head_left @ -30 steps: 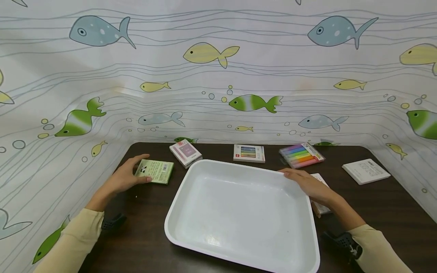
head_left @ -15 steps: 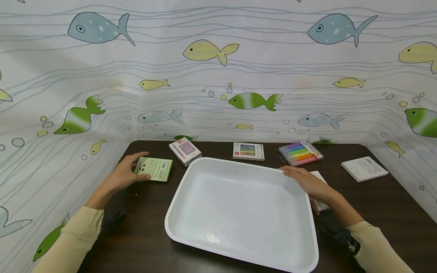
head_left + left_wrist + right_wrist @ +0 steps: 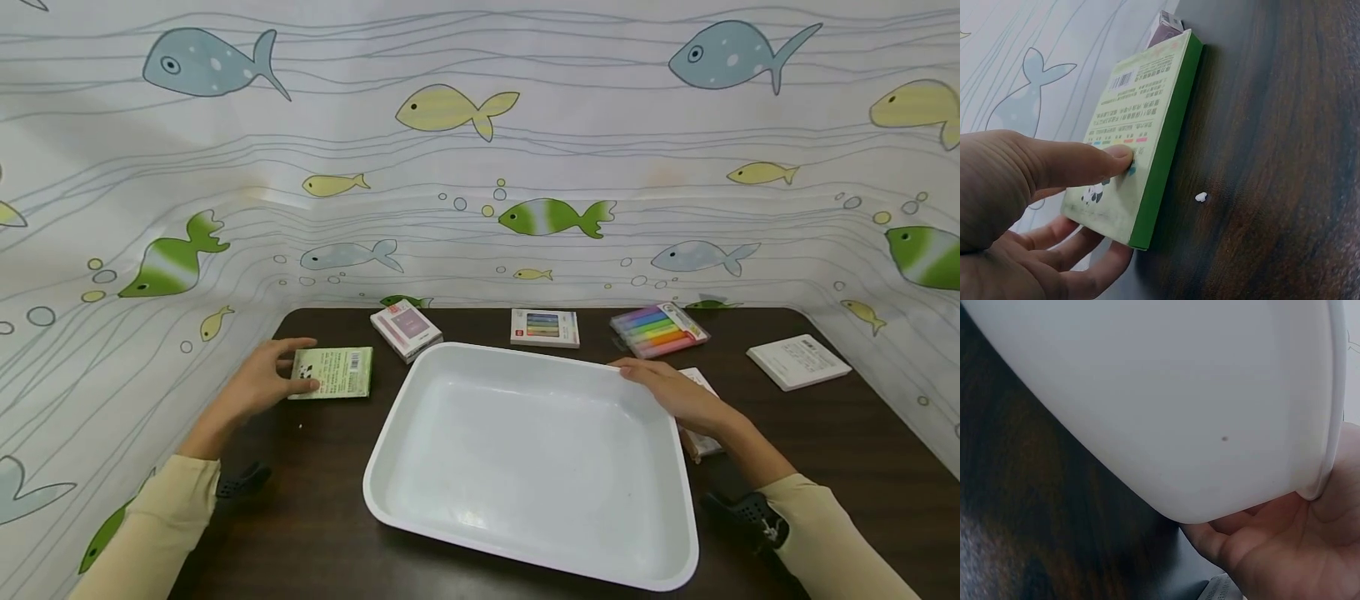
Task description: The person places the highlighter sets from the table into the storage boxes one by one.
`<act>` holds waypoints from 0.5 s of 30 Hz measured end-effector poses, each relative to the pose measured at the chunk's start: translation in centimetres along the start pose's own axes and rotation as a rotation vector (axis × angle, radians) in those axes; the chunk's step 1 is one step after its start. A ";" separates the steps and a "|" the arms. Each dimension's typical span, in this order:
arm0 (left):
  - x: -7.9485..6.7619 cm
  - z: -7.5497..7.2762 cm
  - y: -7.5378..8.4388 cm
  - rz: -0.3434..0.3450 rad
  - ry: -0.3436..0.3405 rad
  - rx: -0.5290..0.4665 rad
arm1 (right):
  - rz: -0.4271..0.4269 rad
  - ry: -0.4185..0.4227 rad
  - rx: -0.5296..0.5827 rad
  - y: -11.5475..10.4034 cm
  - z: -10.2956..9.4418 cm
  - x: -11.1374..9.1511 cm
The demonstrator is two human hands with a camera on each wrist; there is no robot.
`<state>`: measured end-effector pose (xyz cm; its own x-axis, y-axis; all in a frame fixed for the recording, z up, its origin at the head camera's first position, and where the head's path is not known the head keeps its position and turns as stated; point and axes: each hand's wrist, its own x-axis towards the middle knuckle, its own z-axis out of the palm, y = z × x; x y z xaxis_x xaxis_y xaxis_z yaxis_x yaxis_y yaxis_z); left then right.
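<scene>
In the head view my left hand [image 3: 264, 377] pinches the left end of a flat pale-green box [image 3: 343, 372] with a barcode and a panda picture. The left wrist view shows the thumb [image 3: 1107, 161] on the printed face and the other fingers curled behind the lower end; a green side [image 3: 1169, 150] faces the table. A big white rectangular tray [image 3: 525, 467] lies turned slightly in front of me. At its far right corner my right hand [image 3: 678, 396] grips the rim, fingers tucked against the outer wall in the right wrist view.
Along the table's back lie a pink-and-white box [image 3: 407, 329], a white box [image 3: 545, 328] with coloured sticks pictured, and a clear pack of rainbow markers [image 3: 660, 331]. A white box [image 3: 798, 362] lies at right. Another box [image 3: 701, 446] is partly hidden behind my right forearm. A fish-print sheet surrounds the table.
My left hand and the green box have shifted slightly left, and the box has turned a little straighter. The right hand stays on the tray's corner; the view dips slightly.
</scene>
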<state>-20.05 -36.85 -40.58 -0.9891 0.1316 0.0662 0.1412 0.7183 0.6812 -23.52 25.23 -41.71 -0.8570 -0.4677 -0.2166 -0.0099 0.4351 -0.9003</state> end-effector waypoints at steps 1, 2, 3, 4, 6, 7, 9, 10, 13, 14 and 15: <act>0.0 -0.1 0.0 0.008 0.000 0.001 | -0.001 -0.002 0.006 -0.1 0.0 0.0; 0.1 -0.1 0.1 0.012 -0.001 0.005 | -0.001 -0.004 0.015 -0.1 -0.1 0.1; 0.1 -0.2 0.2 0.015 0.000 0.005 | -0.002 -0.005 0.019 -0.2 -0.1 0.1; 0.0 -0.2 0.2 0.010 0.000 0.003 | -0.003 -0.007 0.022 -0.2 -0.1 0.1; -0.1 -0.2 0.2 -0.007 -0.001 -0.003 | -0.007 -0.012 0.035 -0.2 -0.1 0.2; -0.1 -0.2 0.2 -0.016 -0.001 -0.004 | -0.008 -0.007 0.031 -0.2 -0.1 0.2; -0.1 -0.2 0.2 -0.034 0.000 -0.009 | -0.005 -0.002 0.021 -0.1 0.0 0.1; -0.2 -0.2 0.1 -0.040 -0.004 -0.014 | -0.003 0.001 0.013 -0.1 0.0 0.1; -0.3 -0.2 -0.1 -0.044 -0.012 -0.035 | 0.007 0.014 -0.007 0.0 0.0 0.0; -0.3 -0.2 -0.2 -0.046 -0.016 -0.044 | 0.009 0.016 -0.012 0.0 0.0 -0.1; -0.4 -0.2 -0.3 -0.044 -0.022 -0.057 | 0.010 0.020 -0.018 0.0 -0.1 -0.1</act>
<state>-19.73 -37.22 -40.63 -0.9931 0.1160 0.0192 0.0939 0.6841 0.7234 -23.48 25.31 -41.68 -0.8670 -0.4481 -0.2180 -0.0104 0.4537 -0.8911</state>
